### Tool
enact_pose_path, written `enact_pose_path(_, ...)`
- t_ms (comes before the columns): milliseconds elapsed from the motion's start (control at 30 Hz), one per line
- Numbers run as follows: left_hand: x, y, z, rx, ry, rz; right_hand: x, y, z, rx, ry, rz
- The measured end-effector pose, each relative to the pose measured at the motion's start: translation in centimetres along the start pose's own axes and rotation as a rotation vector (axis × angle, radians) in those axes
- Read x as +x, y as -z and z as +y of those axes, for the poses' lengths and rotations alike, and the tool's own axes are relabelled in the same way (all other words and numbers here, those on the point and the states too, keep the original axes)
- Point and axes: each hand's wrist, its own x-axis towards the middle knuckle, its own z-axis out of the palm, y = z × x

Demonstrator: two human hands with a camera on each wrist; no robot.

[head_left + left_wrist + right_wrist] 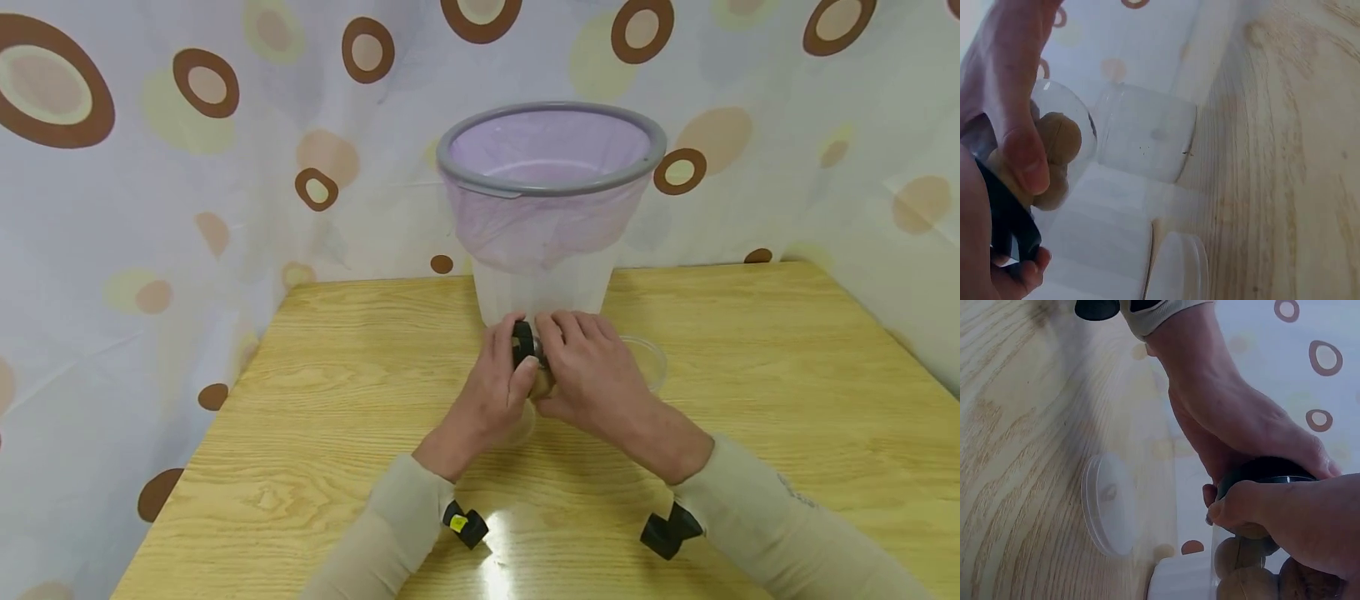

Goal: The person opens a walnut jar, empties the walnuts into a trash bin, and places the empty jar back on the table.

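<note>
Both hands meet over the table in front of the bin. My left hand (pixel 483 383) grips a black, curved cap-like piece (pixel 1013 212); I cannot tell exactly what it is. My right hand (pixel 592 371) holds a clear jar (pixel 1075 100), its thumb lying across the side. Inside show several round brown walnuts (pixel 1060 136). In the right wrist view the black piece sits at the end of the jar, largely hidden by fingers. Below the hands, a second clear jar (pixel 1147 134) stands on the table with a few tiny dark crumbs in it.
A clear round lid (pixel 1109 503) lies on the wooden table (pixel 300 467), right of the hands. Just beyond them stands a white bin (pixel 540 292) with a grey rim and a purple bag liner. A patterned curtain (pixel 262 183) hangs behind the table and along its sides.
</note>
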Motion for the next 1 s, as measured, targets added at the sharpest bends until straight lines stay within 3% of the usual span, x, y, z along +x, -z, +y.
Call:
enact_pose_path(133, 0.4, 0.0, 0.2, -0.137, 0.051, 0.043, 0.4, -0.1, -0.3, -0.062, 0.040, 0.062)
enact_pose_path(233, 0.5, 0.2, 0.3, -0.197, 0.121, 0.032, 0.6, 0.0, -0.4, -0.069, 0.044, 0.055)
enact_pose_path(367, 0.6, 0.6, 0.6, -0.183, 0.206, -0.024, 0.6, 0.1, -0.2, -0.043, 0.022, 0.004)
enact_pose_path(500, 0.6, 1.1, 0.7, -0.205, 0.263, -0.118, 0.1, 0.2, 0.2, -0.021, -0.001, -0.034)
enact_pose_path(633, 0.5, 1.9, 0.3, -0.275, 0.203, -0.172, -0.3, 0.3, 0.5, -0.006, -0.021, -0.072)
enact_pose_path(833, 0.3, 2.7, -0.5, -0.303, -0.039, -0.187, -0.5, 0.4, 0.8, -0.002, -0.028, -0.096)
enact_pose_path(900, 0.2, 2.9, -0.7, -0.315, -0.059, -0.192, -0.5, 0.4, 0.8, 0.001, -0.025, -0.091)
enact_pose_path(1000, 0.1, 3.1, -0.8, -0.341, -0.020, -0.203, -0.5, 0.2, 0.8, 0.002, -0.012, -0.083)
